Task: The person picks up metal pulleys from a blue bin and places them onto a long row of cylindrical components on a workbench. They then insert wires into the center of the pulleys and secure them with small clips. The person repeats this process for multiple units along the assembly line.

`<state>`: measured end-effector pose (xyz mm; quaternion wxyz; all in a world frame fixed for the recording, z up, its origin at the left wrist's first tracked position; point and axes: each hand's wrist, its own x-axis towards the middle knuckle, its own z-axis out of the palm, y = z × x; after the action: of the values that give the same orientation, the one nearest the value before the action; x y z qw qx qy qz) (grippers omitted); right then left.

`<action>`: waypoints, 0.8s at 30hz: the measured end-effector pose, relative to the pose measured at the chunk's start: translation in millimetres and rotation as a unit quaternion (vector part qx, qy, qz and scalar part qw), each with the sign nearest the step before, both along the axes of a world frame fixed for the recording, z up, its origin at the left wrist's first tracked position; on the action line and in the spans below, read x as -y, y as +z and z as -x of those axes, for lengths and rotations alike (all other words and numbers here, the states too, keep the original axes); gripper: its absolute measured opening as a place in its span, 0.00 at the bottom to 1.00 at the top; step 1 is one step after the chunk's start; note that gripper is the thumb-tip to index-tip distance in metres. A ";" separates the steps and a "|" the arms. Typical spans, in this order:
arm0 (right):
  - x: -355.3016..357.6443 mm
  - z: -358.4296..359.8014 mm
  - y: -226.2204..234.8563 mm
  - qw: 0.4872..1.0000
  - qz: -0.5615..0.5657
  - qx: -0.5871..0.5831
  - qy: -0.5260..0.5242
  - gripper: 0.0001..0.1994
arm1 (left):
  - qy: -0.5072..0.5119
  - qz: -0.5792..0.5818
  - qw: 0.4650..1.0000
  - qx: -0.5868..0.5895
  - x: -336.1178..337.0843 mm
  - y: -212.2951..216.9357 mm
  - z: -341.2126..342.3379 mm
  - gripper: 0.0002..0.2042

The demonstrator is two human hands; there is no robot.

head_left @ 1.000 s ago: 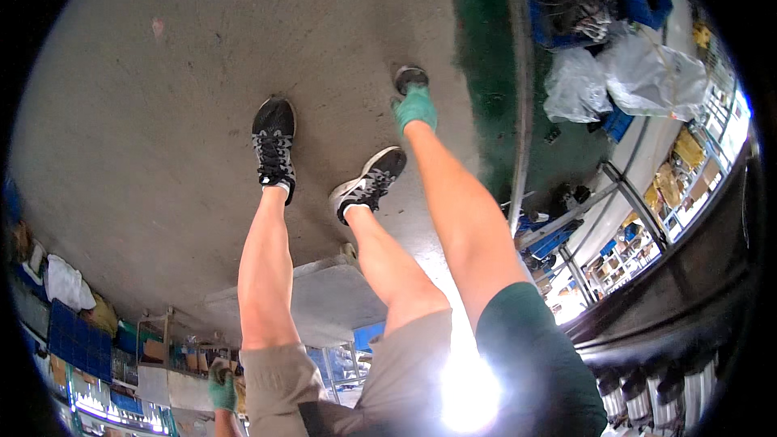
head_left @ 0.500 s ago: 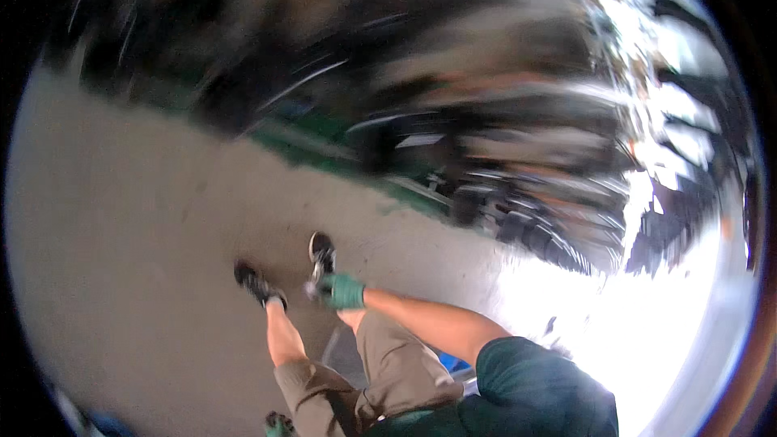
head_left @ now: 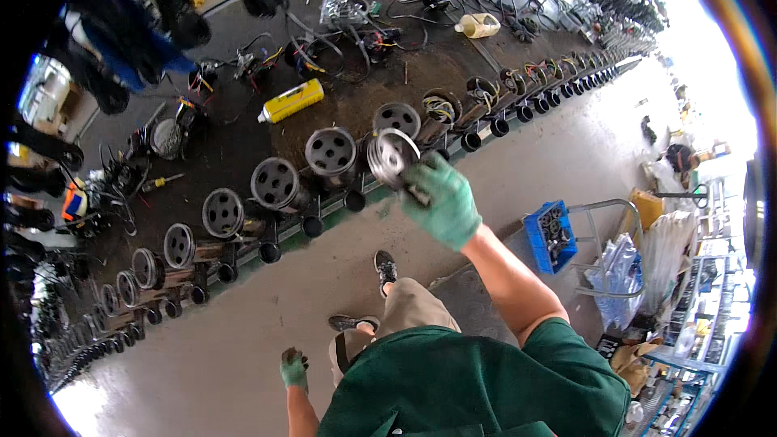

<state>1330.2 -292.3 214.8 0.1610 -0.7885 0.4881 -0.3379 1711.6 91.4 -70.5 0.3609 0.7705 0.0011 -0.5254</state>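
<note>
My right hand (head_left: 443,198), in a green glove, is closed on a round silver metal cover (head_left: 390,154) with a raised rim and holes in its face. It holds the cover above the bench edge, overlapping a cylindrical metal housing (head_left: 396,119) just behind. Another housing with a holed inner plate (head_left: 330,151) stands to the left. My left hand (head_left: 295,367), also gloved in green with dark fingertips, hangs low over the floor beside my leg. Its fingers are loosely bent and seem to hold nothing.
A long dark bench (head_left: 235,133) carries rows of housings, a yellow spray can (head_left: 291,101), a screwdriver (head_left: 162,183), a plastic bottle (head_left: 477,26) and wiring. Black sockets jut from its edge. At right, a blue bin of parts (head_left: 551,236) sits by a metal-framed cart (head_left: 607,209).
My view has swung from a blurred walkway to the bench. My right hand has risen from near my shoes to the bench edge, with the metal cover now clear in it.
</note>
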 end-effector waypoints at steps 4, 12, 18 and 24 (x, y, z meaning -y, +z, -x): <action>52.5 42.1 -10.4 0.990 0.050 -0.037 -0.123 0.15 | -0.172 0.093 0.980 0.036 82.8 38.4 24.9 0.12; 135.4 91.5 -101.4 0.966 -0.084 -0.209 -0.130 0.15 | -0.465 0.209 0.844 0.164 221.7 91.7 83.0 0.14; 23.5 127.1 -79.7 0.975 -0.087 0.036 -0.203 0.22 | -0.680 0.276 0.665 0.140 350.0 103.8 168.0 0.15; -179.1 212.9 -207.6 0.794 -0.503 0.054 -0.337 0.23 | -0.761 0.305 0.573 -0.014 405.4 80.2 279.1 0.17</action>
<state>1117.3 -113.2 7.2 0.4371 -0.3626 0.8144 -0.1193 1432.5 -313.9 9.7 0.0421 0.3250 -0.7407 -0.5865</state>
